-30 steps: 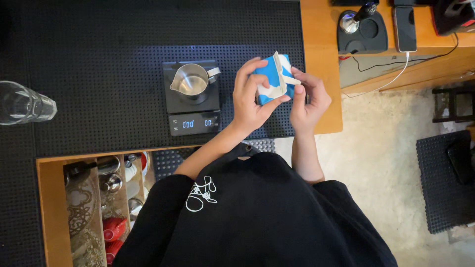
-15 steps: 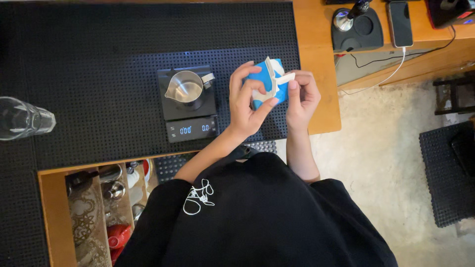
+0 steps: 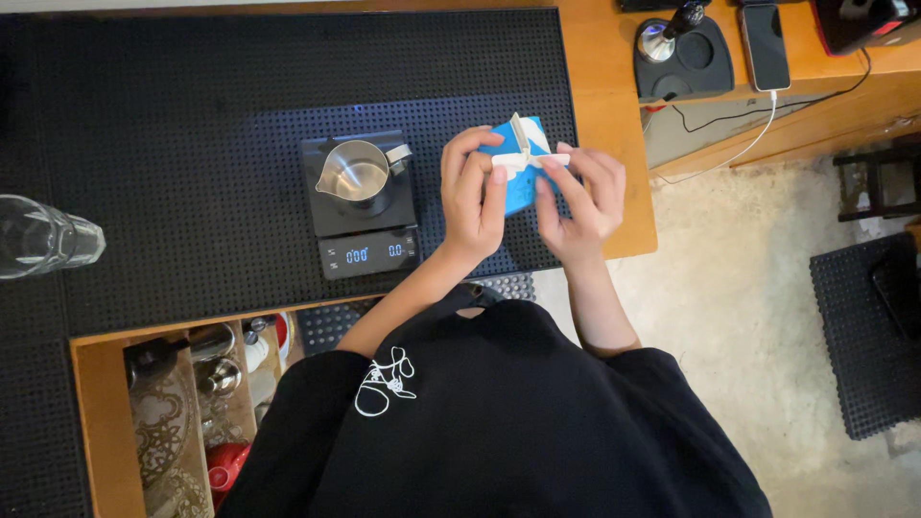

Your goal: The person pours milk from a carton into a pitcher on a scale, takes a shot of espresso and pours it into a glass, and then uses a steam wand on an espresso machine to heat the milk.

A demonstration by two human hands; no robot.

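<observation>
A: Layout, big to small? And where's your carton?

B: Black rubber mat covers most of the wooden counter. On it a black scale with lit digits on its near edge, and a steel pitcher standing on the platform, spout left. Clear glass at far left. Your blue-and-white carton sits just right of the scale, over the mat's right edge.

A: Grip?

B: Both your hands are on it. Left hand wraps the left side, fingers curled over the top. Right hand pinches the white gable flaps at the top, fingertips narrow.

A: Step?

B: Looks like you're opening the spout. Flaps look spread; can't tell if the seal is split. I'd judge the next move needs a steady hold from your left while your right pushes the flap ends in and pulls the spout forward. Squeeze too hard and it may slop out.

A: Labels?

B: Carton is blue with white patches, print too small to make out. Far right: dark round pad, phone on a white cable
</observation>
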